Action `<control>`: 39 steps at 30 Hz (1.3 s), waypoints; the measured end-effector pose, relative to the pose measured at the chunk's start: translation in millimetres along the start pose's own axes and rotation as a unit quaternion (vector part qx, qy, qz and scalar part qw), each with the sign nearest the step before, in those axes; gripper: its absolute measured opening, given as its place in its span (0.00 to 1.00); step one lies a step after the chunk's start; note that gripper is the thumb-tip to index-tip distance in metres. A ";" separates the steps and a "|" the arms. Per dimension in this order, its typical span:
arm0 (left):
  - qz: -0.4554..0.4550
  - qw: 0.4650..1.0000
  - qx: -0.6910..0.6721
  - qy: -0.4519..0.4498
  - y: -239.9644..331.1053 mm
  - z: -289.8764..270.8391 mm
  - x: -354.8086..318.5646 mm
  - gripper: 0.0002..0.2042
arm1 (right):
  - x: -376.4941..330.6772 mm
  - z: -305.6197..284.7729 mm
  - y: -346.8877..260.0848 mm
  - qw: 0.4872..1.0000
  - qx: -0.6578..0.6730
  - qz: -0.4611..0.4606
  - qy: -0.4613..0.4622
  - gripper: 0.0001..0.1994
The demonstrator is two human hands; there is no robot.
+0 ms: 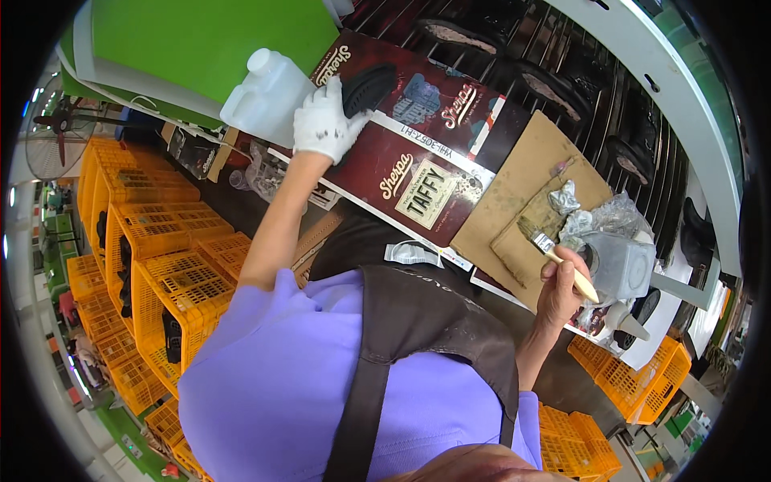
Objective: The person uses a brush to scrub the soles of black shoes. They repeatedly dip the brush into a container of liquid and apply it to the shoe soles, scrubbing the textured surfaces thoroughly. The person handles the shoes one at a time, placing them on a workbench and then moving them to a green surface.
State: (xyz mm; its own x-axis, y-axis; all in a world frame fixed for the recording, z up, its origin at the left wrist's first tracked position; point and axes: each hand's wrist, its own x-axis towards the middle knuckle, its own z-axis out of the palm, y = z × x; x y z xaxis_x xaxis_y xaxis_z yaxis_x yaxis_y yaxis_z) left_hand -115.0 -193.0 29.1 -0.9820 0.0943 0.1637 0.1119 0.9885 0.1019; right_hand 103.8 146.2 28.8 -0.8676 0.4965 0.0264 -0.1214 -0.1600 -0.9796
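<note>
A black shoe sole (369,87) lies on the dark red printed board. My left hand (325,124), in a stained white glove, holds its near-left end between thumb and fingers. Bare, my right hand (560,296) grips a paintbrush (577,281) by its cream handle. The dark bristles point away from me, over a smeared piece of cardboard (522,253). Just right of the brush stands a cloudy plastic container (622,265), its opening facing the brush. Crumpled plastic and foil (566,199) sit behind it.
A white plastic jug (269,96) stands left of my gloved hand, beside a green panel (217,40). Black shoe parts (550,88) rest on a roller rack (514,56) at the far side. Stacked orange crates (181,281) line the left; another crate (634,377) is at right.
</note>
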 end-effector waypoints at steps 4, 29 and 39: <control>-0.078 0.981 -0.042 -0.173 -14.0 4.6 22.3 0.33 | -0.8 4.6 -7.7 1.000 -0.011 -0.012 -0.001 0.16; 0.044 0.984 -0.030 -0.171 47.1 -24.5 -28.8 0.25 | 9.8 -60.9 -33.1 0.843 -0.514 -0.135 0.087 0.04; -0.101 0.498 -0.813 -0.285 21.4 -29.0 -24.2 0.21 | 7.1 -62.9 -29.9 0.928 -0.263 0.024 0.262 0.11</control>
State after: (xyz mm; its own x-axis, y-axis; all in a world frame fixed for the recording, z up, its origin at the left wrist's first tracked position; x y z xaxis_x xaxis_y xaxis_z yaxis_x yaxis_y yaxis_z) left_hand -84.3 -177.5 55.7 -0.8296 0.4896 -0.2684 -0.4776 -0.3735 0.7952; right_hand 131.6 208.2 45.8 -0.4953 0.8686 0.0141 0.2845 0.1775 -0.9421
